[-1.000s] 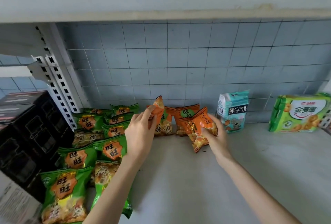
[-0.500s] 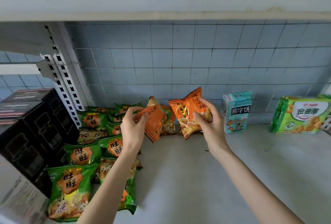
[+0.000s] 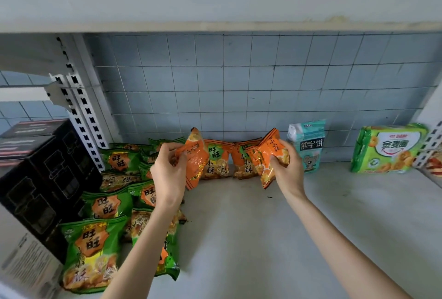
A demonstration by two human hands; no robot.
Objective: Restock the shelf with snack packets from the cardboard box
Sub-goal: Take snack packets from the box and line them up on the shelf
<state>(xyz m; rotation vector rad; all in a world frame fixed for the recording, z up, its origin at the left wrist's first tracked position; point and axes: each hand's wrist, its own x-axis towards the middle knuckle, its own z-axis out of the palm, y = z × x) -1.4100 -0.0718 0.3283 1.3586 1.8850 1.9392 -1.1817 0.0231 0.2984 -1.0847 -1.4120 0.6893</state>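
Both hands are raised over the shelf [image 3: 263, 239], and each grips one orange snack packet. The left hand [image 3: 169, 174] pinches the left orange packet [image 3: 197, 157] by its side edge, thumb and fingers curled on the foil. The right hand [image 3: 288, 171] is wrapped round the lower half of the right orange packet [image 3: 266, 155]. Both packets hang tilted, clear of the shelf, just in front of the standing orange packets [image 3: 216, 162] that lean on the tiles at the shelf's back edge.

From where I stand, the job now looks like setting these two into that row. I'd turn each one upright with the printed face outward, land it on its bottom seam, and slide it back until it touches a neighbour. It seems safer to place one at a time, since a nudge could topple the ones already standing. The foil is puffy and the contents are probably brittle, so a light hold at the edges should do better than the right hand's squeeze.

There's bare shelf in front of the row. The blue biscuit pack [image 3: 308, 145] stands just beside the right hand and is easy to knock. The green packets [image 3: 95, 251] lie heaped toward the shelf's left end, beside a black carton [image 3: 43, 179]. A green biscuit pack [image 3: 387, 148] sits near the right end.
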